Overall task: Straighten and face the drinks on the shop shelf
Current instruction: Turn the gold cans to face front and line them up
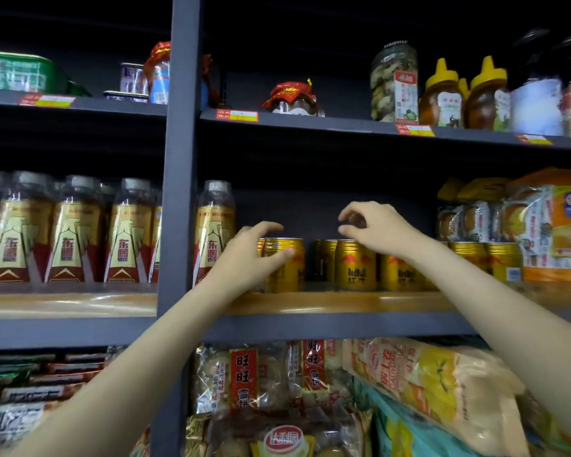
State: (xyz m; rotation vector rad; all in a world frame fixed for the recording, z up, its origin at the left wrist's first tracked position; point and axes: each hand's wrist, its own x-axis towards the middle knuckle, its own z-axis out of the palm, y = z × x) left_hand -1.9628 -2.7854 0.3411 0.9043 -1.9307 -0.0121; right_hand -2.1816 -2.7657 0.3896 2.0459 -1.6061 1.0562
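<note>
1. Across the middle shelf [343,303], right of the grey upright [178,192], stands a row of gold cans, all upright with the long axis vertical. Tall bottles [73,232] fill the bay to the left, and one more bottle [215,225] stands just right of the upright. Snack packs [541,225] close off the right end.
2. Step in hand, my read: facing the can row, working from its left end. Both arms reach in together.
3. Left hand [244,258] wraps the leftmost front can [285,265]: thumb across its front near the top, fingers curled over the rim. Grip looks closed on the can, which stands near the front edge, just beside the bottle. Its label is mostly covered or blurred, so I cannot tell which way it faces.
4. Right hand [379,227] hovers over the centre can [355,265], fingers and thumb loosely curled, a gap between them, holding nothing. Whether the palm heel touches the rim, I cannot tell.
5. Centre can's logo points out at the aisle, so it is already faced. A darker can [323,258] sits behind in the gap between the two front cans.
6. Next move calls for twisting the left can about its vertical axis until the logo faces out, then sliding it flush with its neighbours. Keep it vertical, because the adjacent bottle is tall and could tip.
</note>
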